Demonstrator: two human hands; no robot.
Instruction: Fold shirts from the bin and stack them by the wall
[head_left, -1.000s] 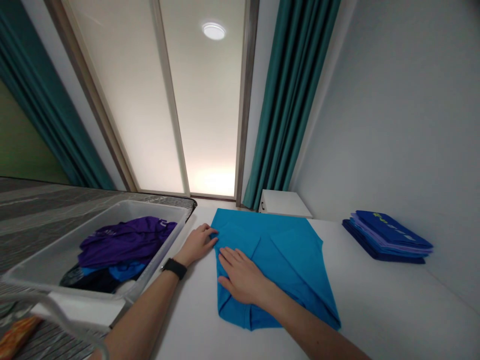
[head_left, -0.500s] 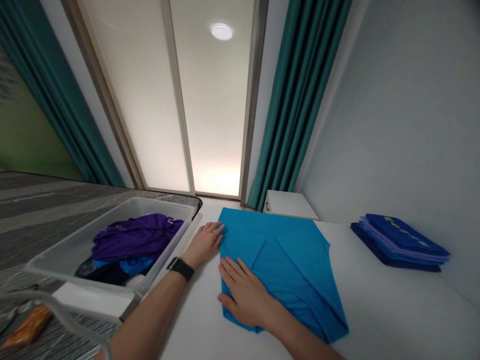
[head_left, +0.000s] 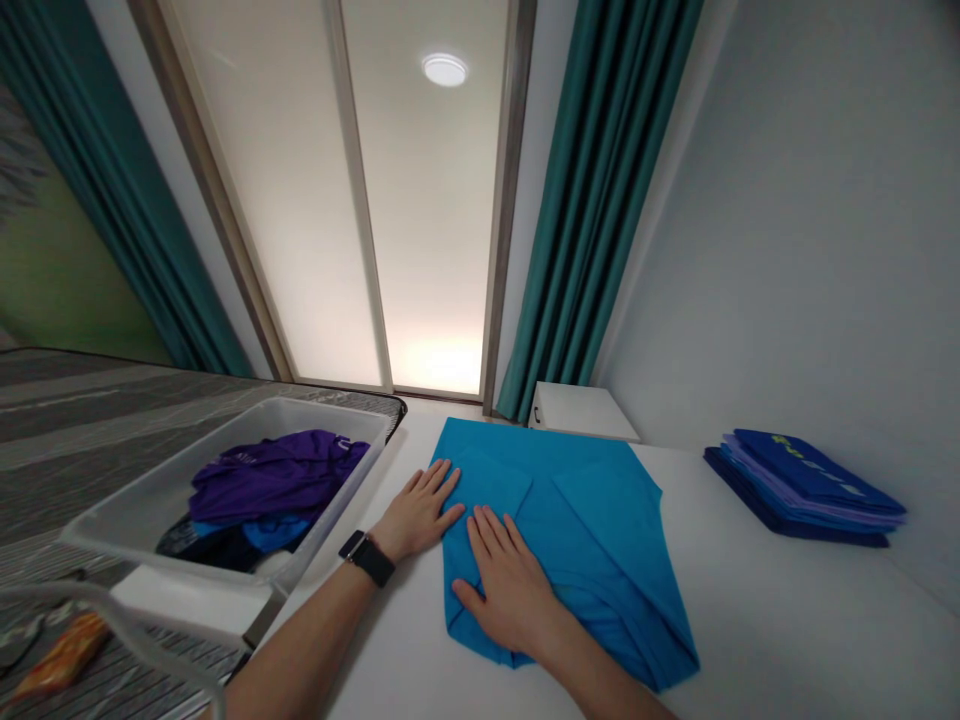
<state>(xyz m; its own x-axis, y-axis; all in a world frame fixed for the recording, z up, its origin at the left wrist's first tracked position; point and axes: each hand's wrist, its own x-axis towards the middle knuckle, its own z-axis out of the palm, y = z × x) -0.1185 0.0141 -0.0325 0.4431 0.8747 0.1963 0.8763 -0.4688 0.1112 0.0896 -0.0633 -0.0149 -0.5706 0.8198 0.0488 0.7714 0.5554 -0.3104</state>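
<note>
A bright blue T-shirt (head_left: 592, 520) lies partly folded on the white table (head_left: 750, 620), its sleeves turned inward and its neckline towards me. My left hand (head_left: 418, 512) rests at the shirt's left edge, fingers spread and fingertips on the cloth; a black watch is on that wrist. Flat on the left part of the shirt lies my right hand (head_left: 510, 585), palm down with fingers stretched out. Neither hand grips the fabric.
A white plastic bin (head_left: 142, 500) at the left holds a purple garment (head_left: 277, 475) and other dark and blue clothes. A stack of folded clothes (head_left: 806, 490) sits at the right by the wall. Behind the table stands a white cabinet (head_left: 585, 410).
My left hand has slid slightly nearer me along the shirt's left edge, its fingers spreading. My right hand has shifted a little to the right over the cloth. The shirt keeps its shape.
</note>
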